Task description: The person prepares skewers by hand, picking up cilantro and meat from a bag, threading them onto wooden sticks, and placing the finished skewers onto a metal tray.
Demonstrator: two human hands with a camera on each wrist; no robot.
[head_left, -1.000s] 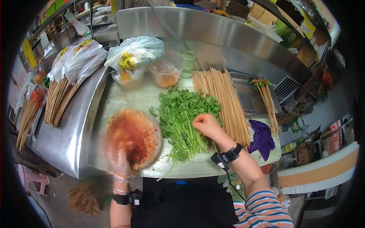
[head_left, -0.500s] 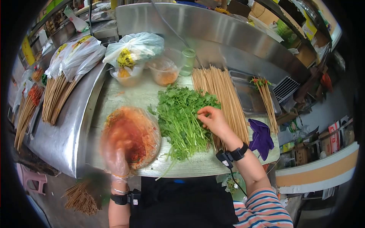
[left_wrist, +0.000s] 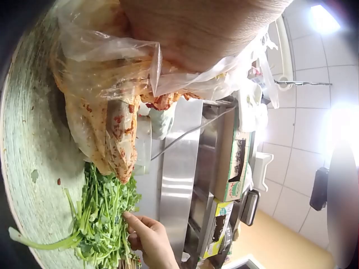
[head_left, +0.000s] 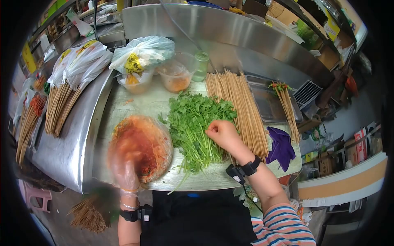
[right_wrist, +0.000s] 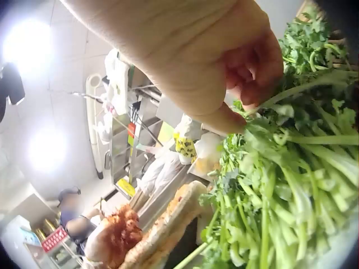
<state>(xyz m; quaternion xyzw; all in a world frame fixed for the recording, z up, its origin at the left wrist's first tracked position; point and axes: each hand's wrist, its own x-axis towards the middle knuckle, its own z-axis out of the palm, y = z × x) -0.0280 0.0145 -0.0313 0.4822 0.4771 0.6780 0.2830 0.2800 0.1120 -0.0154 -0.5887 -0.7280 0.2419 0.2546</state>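
Our right fingers (right_wrist: 263,61) curl in toward the thumb, pinching a stem of the leafy greens (head_left: 197,127); our left fingers (left_wrist: 120,140) sit in a clear glove smeared red, one reaching out fairly straight, but blur keeps us from telling how the rest lie. Our left hand (head_left: 128,164) is in the red mixture (head_left: 150,151), which lies on clear plastic near the tabletop's near left corner. The greens fill the middle, a few stems trailing toward the near edge.

The tabletop (head_left: 197,180) is pale green and streaked like wood. Its surface shows along the near edge and between the mixture and the tubs (head_left: 176,78) at the far edge, where a green jar (head_left: 200,65) also stands. Bare skewers (head_left: 242,110) lie just beside the greens, from the far edge toward the near one; a metal tray (head_left: 266,102) takes the far right corner, and a purple cloth (head_left: 280,149) lies by the right edge.

A metal counter (head_left: 61,156) adjoins our left edge, a metal panel (head_left: 230,33) rises behind, and crowded shelves surround us.
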